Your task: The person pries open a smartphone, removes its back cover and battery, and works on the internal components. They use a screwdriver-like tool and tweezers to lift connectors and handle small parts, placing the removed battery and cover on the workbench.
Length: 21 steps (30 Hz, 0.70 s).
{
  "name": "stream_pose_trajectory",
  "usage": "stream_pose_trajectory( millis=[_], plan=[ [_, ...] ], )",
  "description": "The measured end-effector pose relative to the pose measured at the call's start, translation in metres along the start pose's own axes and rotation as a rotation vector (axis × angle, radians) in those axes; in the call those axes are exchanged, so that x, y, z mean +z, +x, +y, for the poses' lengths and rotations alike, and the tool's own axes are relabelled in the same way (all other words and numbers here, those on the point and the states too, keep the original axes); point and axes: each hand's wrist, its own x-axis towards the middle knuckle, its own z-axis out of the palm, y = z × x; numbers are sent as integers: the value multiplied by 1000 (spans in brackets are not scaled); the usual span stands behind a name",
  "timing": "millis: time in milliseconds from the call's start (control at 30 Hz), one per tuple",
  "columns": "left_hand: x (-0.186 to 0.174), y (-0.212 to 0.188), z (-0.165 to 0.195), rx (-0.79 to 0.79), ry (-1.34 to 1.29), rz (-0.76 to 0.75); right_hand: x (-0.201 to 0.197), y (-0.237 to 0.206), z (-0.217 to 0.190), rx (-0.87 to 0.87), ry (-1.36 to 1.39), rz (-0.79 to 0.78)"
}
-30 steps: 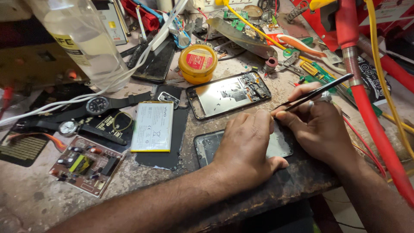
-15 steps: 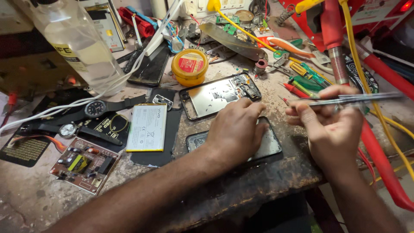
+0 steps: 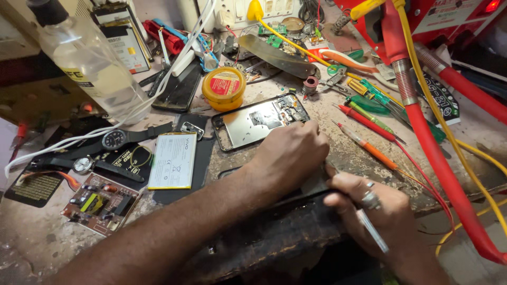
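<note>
Bench: worn, grimy repair worktop [image 3: 47, 248], crowded w/ parts and tools; red housing w/ red and yellow cables at the right.
Phone under work: dark flat handset [image 3: 311, 186] at the near bench edge, mostly covered by both hands; long axis runs roughly left-right, parallel to the edge.
Left hand [image 3: 293, 155]: palm down on the phone, fingers curled tog., pressing it flat; sits on its upper-middle part.
Right hand [image 3: 377, 211]: closed around a thin metal tool [image 3: 369, 227], ring on one finger; hand is at the phone's right end, just off the bench edge.
Tool tip: points up-left toward the phone's right edge; contact hidden by fingers, can't tell.
Key relation: phone lies left of and slightly beyond the right hand; right hand nearer the open end, left hand on top as clamp.
Behind left hand: opened phone frame [image 3: 259, 121], just beyond the knuckles, not touching as far as visible.
Left of that: white flat battery [image 3: 173, 161], circuit board [image 3: 100, 203], two wristwatches [image 3: 113, 140].
Further back: yellow round tin w/ red lid [image 3: 224, 87], clear plastic bottle [image 3: 90, 63].
Right side: screwdrivers [image 3: 369, 119], red and orange handles, well apart from hands.
</note>
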Motion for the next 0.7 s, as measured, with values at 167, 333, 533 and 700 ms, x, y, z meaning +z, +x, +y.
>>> stream_pose_trajectory(
  millis=[167,333,533,700],
  plan=[
    [4,-8,-2,93,151,70,3,-2,-4,-195,31,2],
    [5,-8,-9,140,213,37,4,0,-9,-175,20,-4],
    [-4,-13,-12,-2,55,42,8,3,-14,-162,-54,26],
    [-39,-38,-12,-194,-118,8,9,3,-14,-150,-63,40]
  ],
)
